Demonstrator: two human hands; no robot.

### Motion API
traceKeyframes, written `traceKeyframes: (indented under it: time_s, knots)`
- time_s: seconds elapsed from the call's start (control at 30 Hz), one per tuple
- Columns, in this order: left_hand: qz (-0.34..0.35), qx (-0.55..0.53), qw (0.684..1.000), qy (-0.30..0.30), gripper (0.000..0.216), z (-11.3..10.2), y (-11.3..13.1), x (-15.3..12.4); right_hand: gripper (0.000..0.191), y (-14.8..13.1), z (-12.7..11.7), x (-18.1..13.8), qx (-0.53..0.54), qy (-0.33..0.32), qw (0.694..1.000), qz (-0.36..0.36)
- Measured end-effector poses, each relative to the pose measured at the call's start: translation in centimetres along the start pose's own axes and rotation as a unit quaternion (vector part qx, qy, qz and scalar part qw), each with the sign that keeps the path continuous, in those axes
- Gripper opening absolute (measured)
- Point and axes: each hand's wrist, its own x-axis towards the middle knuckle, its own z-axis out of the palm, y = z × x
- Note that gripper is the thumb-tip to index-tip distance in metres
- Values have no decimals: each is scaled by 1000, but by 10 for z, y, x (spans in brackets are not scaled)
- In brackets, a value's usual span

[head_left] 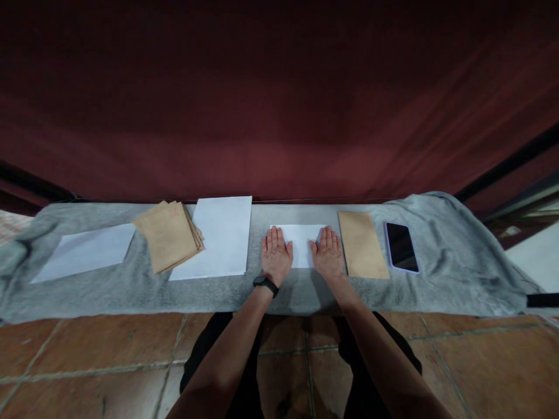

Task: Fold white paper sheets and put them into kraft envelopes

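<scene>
A small white sheet of paper (301, 247), perhaps folded, lies on the grey cloth in front of me. My left hand (276, 256) rests flat on its left end, fingers together and pointing away from me, thumb out to the side. On the right end, my right hand (328, 254) lies flat in the same way. Neither hand grips anything. Just right of my right hand is a brown paper envelope (364, 247). To the left of my left hand lie large white sheets (222, 238), partly covered by a pile of brown envelopes (168, 238).
A phone (402, 247) lies on the right, past the single envelope. Farther left is another white sheet (87, 250). The grey cloth (454, 250) covers a narrow bench or table, rumpled at both ends. Behind it hangs a dark red curtain (279, 116).
</scene>
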Motion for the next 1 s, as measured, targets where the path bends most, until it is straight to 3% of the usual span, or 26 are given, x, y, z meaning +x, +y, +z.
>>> traceKeyframes:
  time_s: [0.1,0.23,0.37,0.5,1.0]
  knots:
    - [1,-3,1000,6,62,-2,-1,0,63,-1,-9,-8,10,-4,1000,-19]
    - [0,-8,1000,11,61,-6,2,-2,58,-12,-21,-27,36,-56,992,-106]
    - [71,-24,997,-3,57,-8,12,-13,55,-19,-29,-43,49,-105,980,-161]
    - [111,-30,993,-31,56,-5,19,-26,52,-15,-33,-45,36,-102,981,-159]
    - [81,-30,996,-7,63,-6,-2,-32,59,15,-35,-46,29,-59,992,-106]
